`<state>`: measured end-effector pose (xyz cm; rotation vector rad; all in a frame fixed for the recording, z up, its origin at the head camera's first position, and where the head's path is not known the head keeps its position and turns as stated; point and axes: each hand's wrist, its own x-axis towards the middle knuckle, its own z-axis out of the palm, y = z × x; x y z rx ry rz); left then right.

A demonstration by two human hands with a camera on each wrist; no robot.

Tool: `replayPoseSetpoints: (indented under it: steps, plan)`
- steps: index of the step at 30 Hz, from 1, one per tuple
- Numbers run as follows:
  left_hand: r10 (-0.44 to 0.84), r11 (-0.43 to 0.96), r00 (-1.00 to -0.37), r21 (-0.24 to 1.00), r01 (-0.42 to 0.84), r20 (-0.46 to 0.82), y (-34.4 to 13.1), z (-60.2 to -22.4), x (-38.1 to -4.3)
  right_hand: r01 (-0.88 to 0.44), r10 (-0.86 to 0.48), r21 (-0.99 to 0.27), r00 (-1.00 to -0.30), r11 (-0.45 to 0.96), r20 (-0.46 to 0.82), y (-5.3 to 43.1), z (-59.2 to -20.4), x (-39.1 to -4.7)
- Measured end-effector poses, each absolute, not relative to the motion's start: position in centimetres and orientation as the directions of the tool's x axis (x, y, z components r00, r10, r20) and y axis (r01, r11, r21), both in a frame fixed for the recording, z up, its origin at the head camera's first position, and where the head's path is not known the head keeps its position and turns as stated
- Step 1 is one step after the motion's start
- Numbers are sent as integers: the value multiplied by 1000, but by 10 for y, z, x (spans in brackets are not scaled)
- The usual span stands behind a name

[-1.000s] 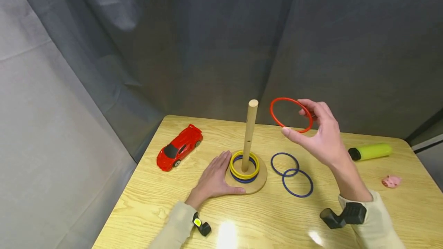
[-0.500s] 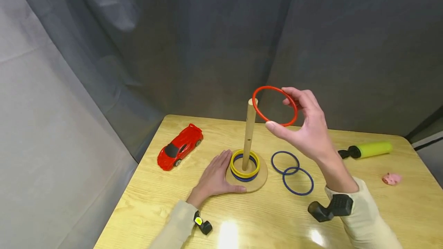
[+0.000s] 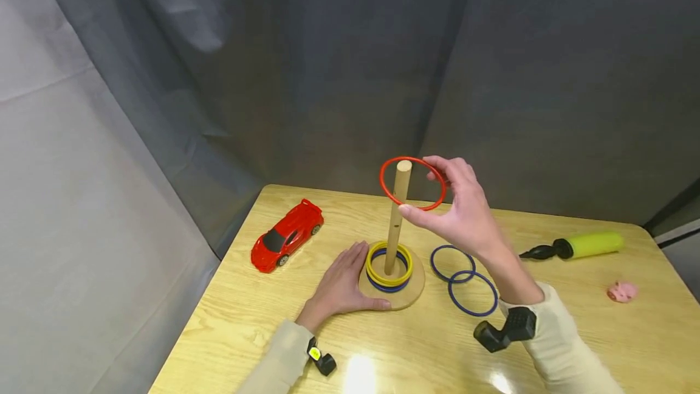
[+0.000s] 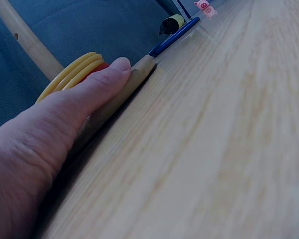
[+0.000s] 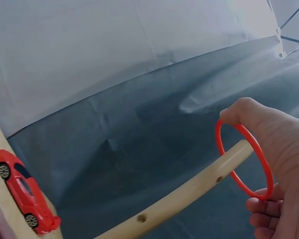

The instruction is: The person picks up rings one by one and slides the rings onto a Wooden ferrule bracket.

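Note:
A thin red ring [image 3: 381, 178] is pinched between the thumb and fingers of my right hand [image 3: 465, 217]. It encircles the top end of a wooden peg [image 3: 396, 233], tilted; the right wrist view also shows the peg tip inside the red ring [image 5: 259, 154]. Yellow rings [image 3: 389, 284] lie over blue ones round the foot of the peg, on its round wooden base [image 3: 417, 284]. My left hand [image 3: 341, 284] rests at the base's left side, fingers straight along its edge. In the left wrist view its thumb [image 4: 102, 87] lies on the base.
Two overlapping blue rings [image 3: 474, 314] lie right of the base. A red toy car [image 3: 288, 235] stands to the left. Far right are a lime-green pump [image 3: 596, 244] with a black nozzle and a pink pig toy [image 3: 622, 291]. A dark curtain [image 3: 339, 78] hangs behind the table.
My right hand has carried the red ring leftward, first up and then down, from beside the peg to round its top. The left hand has stayed on the base.

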<state>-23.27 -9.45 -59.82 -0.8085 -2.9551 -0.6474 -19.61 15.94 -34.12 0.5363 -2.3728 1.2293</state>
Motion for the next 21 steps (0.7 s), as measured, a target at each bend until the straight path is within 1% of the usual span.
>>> replayPoseSetpoints:
  steps: [6,13,21]
  plan:
    - [495,781,-861,374,501,120,-95,-603,-235,-485,-165,-671,-860,561,483,157,-361,-201]
    - [496,781,-858,364,507,132,-95,-599,-234,-462,-174,-669,-875,583,453,154,-386,-206]
    - [490,791,-865,363,492,104,-94,-599,-233,-432,-205,-670,-896,604,393,146,-415,-206]
